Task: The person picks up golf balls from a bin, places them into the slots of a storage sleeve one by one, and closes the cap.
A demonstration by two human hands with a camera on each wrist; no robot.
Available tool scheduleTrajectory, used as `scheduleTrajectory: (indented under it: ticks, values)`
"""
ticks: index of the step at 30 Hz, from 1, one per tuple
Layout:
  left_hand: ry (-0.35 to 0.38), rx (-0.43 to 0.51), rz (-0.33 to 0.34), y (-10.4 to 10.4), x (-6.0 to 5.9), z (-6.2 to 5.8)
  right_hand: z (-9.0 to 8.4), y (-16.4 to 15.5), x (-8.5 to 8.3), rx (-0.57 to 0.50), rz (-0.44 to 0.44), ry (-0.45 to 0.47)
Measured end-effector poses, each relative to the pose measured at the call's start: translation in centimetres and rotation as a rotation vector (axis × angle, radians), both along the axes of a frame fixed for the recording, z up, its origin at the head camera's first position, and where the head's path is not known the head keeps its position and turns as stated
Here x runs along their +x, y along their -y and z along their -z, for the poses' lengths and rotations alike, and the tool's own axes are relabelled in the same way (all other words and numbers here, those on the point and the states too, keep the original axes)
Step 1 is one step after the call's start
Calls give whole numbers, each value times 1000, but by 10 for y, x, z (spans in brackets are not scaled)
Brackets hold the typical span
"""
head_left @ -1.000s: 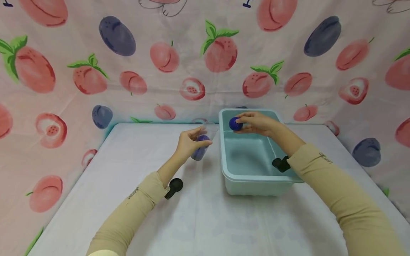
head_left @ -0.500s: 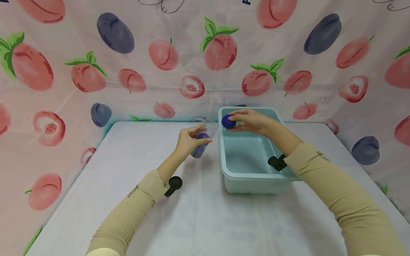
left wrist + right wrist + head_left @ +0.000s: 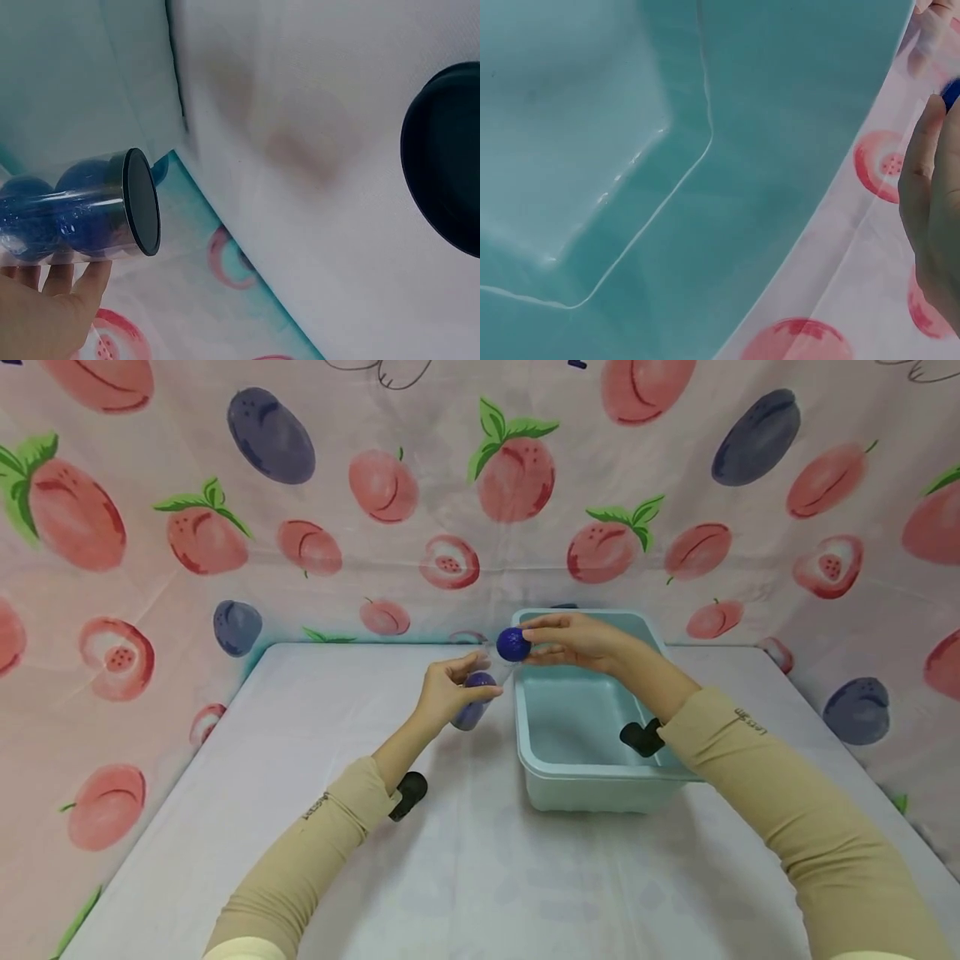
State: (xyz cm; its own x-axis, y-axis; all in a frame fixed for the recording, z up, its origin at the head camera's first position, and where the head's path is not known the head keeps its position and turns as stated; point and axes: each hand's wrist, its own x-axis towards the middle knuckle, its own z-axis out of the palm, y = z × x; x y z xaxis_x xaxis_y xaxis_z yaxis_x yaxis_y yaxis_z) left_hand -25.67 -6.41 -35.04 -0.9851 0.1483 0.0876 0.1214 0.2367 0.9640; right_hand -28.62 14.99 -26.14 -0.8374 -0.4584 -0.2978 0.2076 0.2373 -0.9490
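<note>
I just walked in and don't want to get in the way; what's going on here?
A person's left hand holds a tilted clear container above the table, with two blue balls inside. The right hand holds a third blue ball at the container's upper end; whether it touches the rim is unclear. A light blue bin stands on the table, partly beneath the right arm.

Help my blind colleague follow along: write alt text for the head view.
A person's right hand holds a blue ball close to the upper end of a tilted clear tube of blue balls, which the left hand grips. A light-blue tub stands on the white table, before a fruit-print cloth.
</note>
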Motion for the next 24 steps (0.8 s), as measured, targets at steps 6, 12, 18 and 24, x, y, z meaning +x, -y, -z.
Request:
scheduleTrajectory:
  ticks: [6, 12, 18, 24]
  values:
    - [9, -3, -9, 0, 1, -1, -3, -2, 2, -25, 3, -18]
    - [0, 2, -43, 1, 1, -1, -7, -1, 6, -42, 24, -31]
    - [22, -1, -102, 5, 3, -3, -11, 0, 14, -63, 26, -46]
    - [23, -2, -109, 12, 2, 0, -13, 6, 20, -77, 33, -49]
